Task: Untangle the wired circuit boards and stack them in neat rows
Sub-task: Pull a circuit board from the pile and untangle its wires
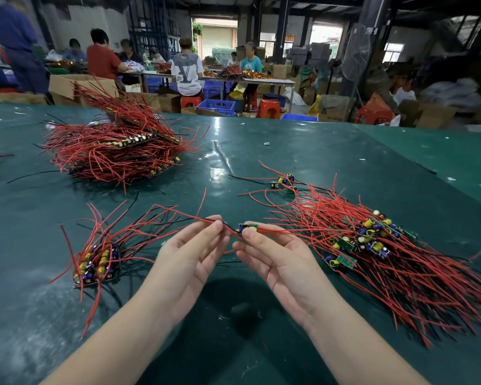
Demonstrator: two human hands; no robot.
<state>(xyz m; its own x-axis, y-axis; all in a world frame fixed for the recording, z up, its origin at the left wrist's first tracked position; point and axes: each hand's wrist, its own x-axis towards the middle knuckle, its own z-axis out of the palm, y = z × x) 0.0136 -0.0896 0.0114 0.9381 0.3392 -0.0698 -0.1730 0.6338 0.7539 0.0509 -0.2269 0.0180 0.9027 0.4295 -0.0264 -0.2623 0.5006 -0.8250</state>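
Head view: over the green counter [261,168], the right hand [278,257] pinches one circuit board [247,230] while the left hand [189,251] pinches its wires [178,218], its fingers [210,227] closed. The tangled pile [386,245] lies right of the board, the stacked row [97,262] left. Best drawn straight, slowly, before stacking.

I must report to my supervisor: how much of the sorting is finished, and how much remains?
Done: a large stack at far left and a short neat row near the left hand. In hand: the right hand pinches one board while the left pinches its wires. Left: the tangled pile on the right and a few loose boards behind it.
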